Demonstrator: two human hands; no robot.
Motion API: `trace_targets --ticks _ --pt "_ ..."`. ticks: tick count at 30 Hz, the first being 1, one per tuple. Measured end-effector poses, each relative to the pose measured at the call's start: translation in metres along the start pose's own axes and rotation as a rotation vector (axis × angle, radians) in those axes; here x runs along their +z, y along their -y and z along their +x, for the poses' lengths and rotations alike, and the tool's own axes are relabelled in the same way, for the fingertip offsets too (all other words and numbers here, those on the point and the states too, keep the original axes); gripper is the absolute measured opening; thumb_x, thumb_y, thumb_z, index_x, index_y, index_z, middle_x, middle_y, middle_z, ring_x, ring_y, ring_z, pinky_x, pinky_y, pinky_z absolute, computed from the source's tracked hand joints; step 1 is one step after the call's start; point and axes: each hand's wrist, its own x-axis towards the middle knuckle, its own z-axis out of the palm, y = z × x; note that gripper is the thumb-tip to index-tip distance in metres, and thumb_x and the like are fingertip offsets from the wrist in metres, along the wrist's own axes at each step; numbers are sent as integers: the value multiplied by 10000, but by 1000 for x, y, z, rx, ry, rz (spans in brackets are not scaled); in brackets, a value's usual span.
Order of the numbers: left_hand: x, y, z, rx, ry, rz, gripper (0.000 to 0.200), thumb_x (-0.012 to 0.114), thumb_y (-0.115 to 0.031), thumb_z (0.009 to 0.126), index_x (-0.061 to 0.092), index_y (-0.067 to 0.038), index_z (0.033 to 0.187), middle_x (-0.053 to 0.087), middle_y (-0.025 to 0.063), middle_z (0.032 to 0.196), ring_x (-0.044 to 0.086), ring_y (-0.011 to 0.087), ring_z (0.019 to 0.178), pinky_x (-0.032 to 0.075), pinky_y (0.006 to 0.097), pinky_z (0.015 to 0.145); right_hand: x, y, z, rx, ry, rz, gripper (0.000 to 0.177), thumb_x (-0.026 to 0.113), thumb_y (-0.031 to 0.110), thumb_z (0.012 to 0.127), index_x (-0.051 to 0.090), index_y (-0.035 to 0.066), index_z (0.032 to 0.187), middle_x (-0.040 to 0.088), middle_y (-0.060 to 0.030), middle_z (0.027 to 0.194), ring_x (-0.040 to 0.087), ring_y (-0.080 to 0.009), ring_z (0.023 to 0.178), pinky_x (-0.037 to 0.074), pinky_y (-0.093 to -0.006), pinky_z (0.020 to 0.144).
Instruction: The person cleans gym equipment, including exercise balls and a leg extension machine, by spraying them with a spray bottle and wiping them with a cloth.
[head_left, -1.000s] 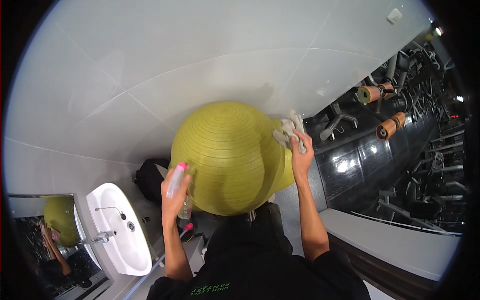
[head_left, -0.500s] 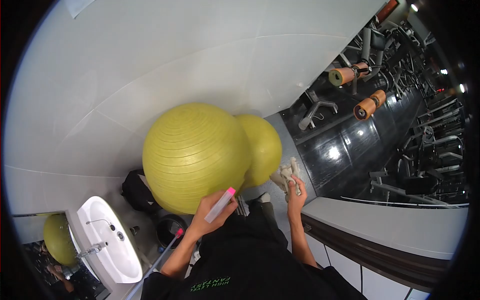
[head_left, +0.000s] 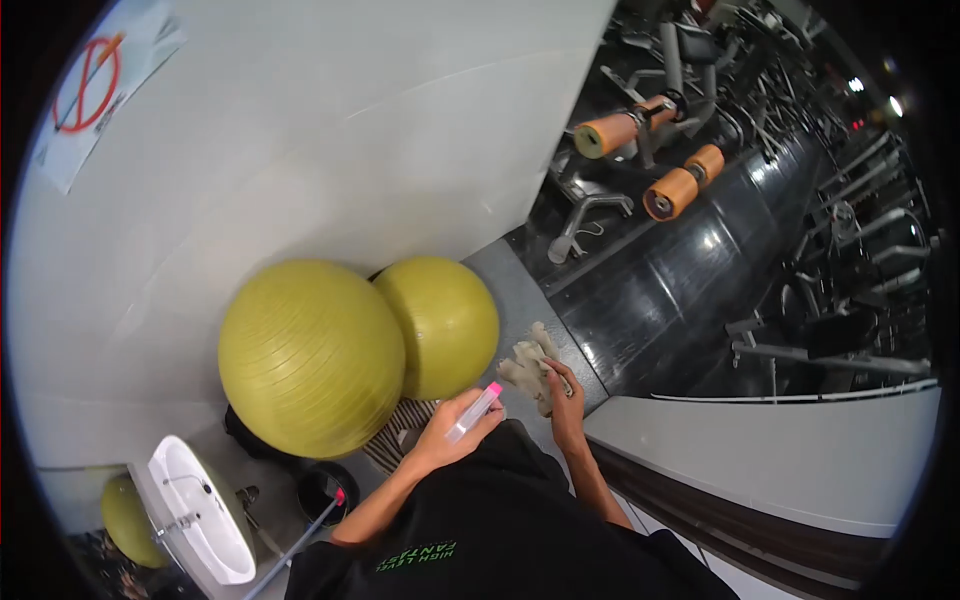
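My left hand [head_left: 448, 440] is closed around a slim translucent bottle [head_left: 472, 416] with a pink top, held slantwise in front of my body. In my right hand [head_left: 567, 408], fingers wrapped, hangs a crumpled off-white cloth [head_left: 528, 366]. Beyond the left hand, apart from it, rests a large yellow-green exercise ball [head_left: 310, 355] with ridges. A second, smaller-looking exercise ball [head_left: 440, 325] sits beside it, close to the wall. Neither hand touches the balls.
A white washbasin [head_left: 205, 510] with a tap is at the lower left, near a black bin [head_left: 322, 490] and a pole with a pink end. A no-smoking sign [head_left: 88, 85] is on the wall [head_left: 300, 120]. Gym machines with orange foam rollers [head_left: 672, 192] stand on the dark floor [head_left: 660, 300] to the right.
The view has shifted, so the balls sit lower and farther left, and the sign has come into view. Both hands are closer together, still holding the bottle and the cloth.
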Motion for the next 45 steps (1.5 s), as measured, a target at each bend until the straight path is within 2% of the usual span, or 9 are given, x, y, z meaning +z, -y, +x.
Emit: trace_targets --ticks 2,6,13,21,27,30,33,39,45 --pt "23 -5 21 22 21 -10 165 655 -155 870 617 -13 946 601 36 751 550 98 686 446 259 635 -29 1 12 106 43 343 285 547 217 962 589 52 1191 605 -60 1117 564 -140 1014 470 -282 810" --pt "67 -7 65 110 60 -10 176 659 -166 870 619 -16 954 589 23 741 534 77 677 435 255 620 -86 12 27 88 -22 408 285 521 223 979 578 56 1204 583 -60 1150 580 -129 961 484 -257 748" --pt "119 -20 135 115 351 -84 164 651 -122 877 614 -18 998 592 11 771 535 52 674 433 226 572 -142 35 40 -33 -212 659 337 479 187 980 463 54 1289 547 -111 1230 579 -202 1028 510 -342 766" --pt "153 -29 220 105 425 -232 154 589 -80 909 591 24 1022 644 76 860 574 76 670 472 222 586 -168 24 57 -1 -396 717 326 495 170 970 474 75 1280 545 -121 1225 586 -210 1002 517 -355 769" --pt "173 -49 306 127 436 -212 156 580 -87 909 584 20 1021 646 81 866 569 82 679 472 237 596 -207 31 123 41 -474 780 317 557 159 947 521 70 1249 562 -100 1175 576 -183 999 525 -339 766" --pt "190 -71 357 131 465 -182 168 612 -85 888 586 11 1023 635 61 842 558 73 705 454 226 608 -230 57 166 11 -486 751 312 563 156 942 530 78 1242 563 -102 1172 577 -180 992 525 -334 761" --pt "207 -93 407 256 518 -56 214 657 -74 851 588 -5 1042 586 26 835 528 64 715 434 216 625 -256 78 208 -26 -507 710 317 553 166 945 517 79 1247 560 -102 1180 578 -183 991 521 -337 753" --pt "249 -140 487 168 825 -85 329 667 -21 810 568 -35 1123 498 -14 884 482 50 790 415 196 698 -299 83 260 -28 -701 736 303 597 180 919 569 98 1209 574 -101 1151 592 -182 938 534 -316 685" --pt "306 -155 556 129 883 -59 389 674 -31 819 533 -36 1182 495 -17 890 484 54 790 434 206 714 -338 68 309 57 -711 800 315 520 172 954 504 76 1254 585 -109 1162 613 -194 952 535 -327 716"
